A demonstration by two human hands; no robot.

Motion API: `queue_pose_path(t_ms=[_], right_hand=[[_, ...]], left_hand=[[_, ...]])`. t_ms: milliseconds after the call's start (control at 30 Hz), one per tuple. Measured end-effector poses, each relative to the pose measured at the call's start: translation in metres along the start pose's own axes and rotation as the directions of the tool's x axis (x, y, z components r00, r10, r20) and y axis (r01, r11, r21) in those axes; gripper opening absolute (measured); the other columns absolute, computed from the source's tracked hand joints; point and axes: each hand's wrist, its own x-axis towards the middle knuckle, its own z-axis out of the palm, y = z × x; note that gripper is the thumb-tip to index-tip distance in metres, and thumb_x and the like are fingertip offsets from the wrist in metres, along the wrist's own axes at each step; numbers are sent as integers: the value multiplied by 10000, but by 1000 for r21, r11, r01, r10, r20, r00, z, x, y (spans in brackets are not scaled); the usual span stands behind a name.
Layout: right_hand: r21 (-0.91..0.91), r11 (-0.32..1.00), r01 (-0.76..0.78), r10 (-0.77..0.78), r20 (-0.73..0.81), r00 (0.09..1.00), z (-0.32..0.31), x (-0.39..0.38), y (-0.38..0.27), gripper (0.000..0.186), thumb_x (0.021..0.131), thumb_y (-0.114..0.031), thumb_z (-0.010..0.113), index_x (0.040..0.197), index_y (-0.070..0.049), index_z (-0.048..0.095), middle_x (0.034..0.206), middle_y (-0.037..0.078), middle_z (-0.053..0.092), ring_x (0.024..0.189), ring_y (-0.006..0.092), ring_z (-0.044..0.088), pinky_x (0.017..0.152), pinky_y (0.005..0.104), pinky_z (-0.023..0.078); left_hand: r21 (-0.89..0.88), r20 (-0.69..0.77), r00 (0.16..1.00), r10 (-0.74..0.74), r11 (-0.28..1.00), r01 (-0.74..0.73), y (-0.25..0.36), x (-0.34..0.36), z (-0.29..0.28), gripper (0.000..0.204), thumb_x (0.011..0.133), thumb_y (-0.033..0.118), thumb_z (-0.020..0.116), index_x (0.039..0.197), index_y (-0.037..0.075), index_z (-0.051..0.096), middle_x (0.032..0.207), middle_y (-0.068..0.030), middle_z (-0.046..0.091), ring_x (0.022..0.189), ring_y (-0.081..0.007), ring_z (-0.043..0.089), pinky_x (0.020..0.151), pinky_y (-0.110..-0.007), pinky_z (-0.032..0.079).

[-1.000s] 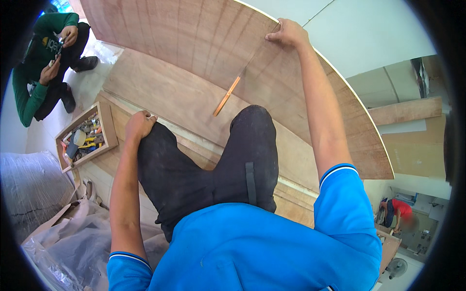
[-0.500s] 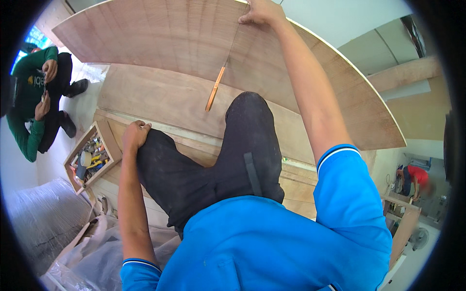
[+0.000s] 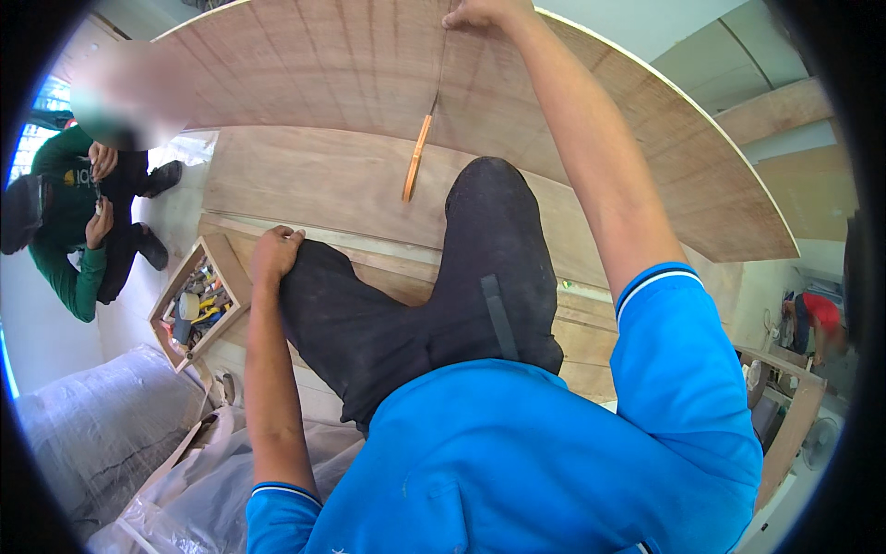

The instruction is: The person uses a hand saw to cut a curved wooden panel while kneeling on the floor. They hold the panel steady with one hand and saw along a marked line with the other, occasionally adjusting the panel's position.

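My right hand (image 3: 475, 17) grips the top edge of a large plywood panel (image 3: 591, 120) tilted up across the upper view. An orange-handled tool (image 3: 417, 157) with a thin blade stands out from the panel below that hand, perhaps in a cut; I cannot tell. My left hand (image 3: 275, 249) rests by my bent left knee with fingers curled; anything inside them is too small to make out. A flat plywood sheet (image 3: 305, 175) lies beneath, beyond my knees.
A wooden toolbox (image 3: 235, 268) with assorted tools sits left, near wrapped bundles (image 3: 92, 425). A co-worker in green (image 3: 69, 249) squats far left, handling a small object. Another person in red (image 3: 819, 314) bends at right, beside a wooden frame (image 3: 794, 425) and fan (image 3: 817, 443).
My right hand and the panel edge appear higher and farther left, the tool too is higher. The whole view has shifted; my left hand stays by the knee.
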Motion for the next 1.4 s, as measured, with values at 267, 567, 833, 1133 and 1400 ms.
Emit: queue_pose_path(t_ms=[267,567,833,1133,1400], right_hand=[[18,1000,16,-15,-32,999,6,-2,-4,603,802,-431,875,1240,-40,737,1282,223,739,1224,389,692,1012,506,571],[22,1000,9,-8,-74,997,16,4,8,688,806,-509,853,1360,-134,692,1273,102,768,1211,326,708,957,495,574],[56,998,28,-23,-84,996,17,6,4,554,815,-426,880,1245,-125,702,1163,96,785,1131,333,723,901,501,563],[85,996,-18,18,2,1000,1,0,-7,597,782,-382,881,1290,-118,710,1243,138,771,1184,352,717,954,505,568],[120,993,-13,15,-11,1000,0,-2,-9,502,770,-366,893,1151,-92,716,1099,129,789,1116,355,732,892,512,565]], left_hand=[[-1,-5,1000,-21,1000,21,-5,-2,-2,522,940,481,698,1238,63,787,1209,-238,768,1181,-412,718,1034,-478,545],[39,45,997,-58,998,57,4,0,-6,540,954,501,666,1271,78,779,1287,-228,747,1243,-398,696,1073,-490,532],[19,54,996,-78,997,77,6,-6,-13,533,954,495,671,1285,90,777,1293,-212,750,1254,-382,691,1067,-489,537],[-22,48,994,-100,995,101,10,-17,-20,516,969,475,664,1276,74,773,1310,-200,746,1252,-385,689,1062,-487,540],[5,33,996,-77,997,77,7,-18,-20,509,974,466,655,1267,66,772,1294,-217,746,1233,-406,693,1041,-507,551]])
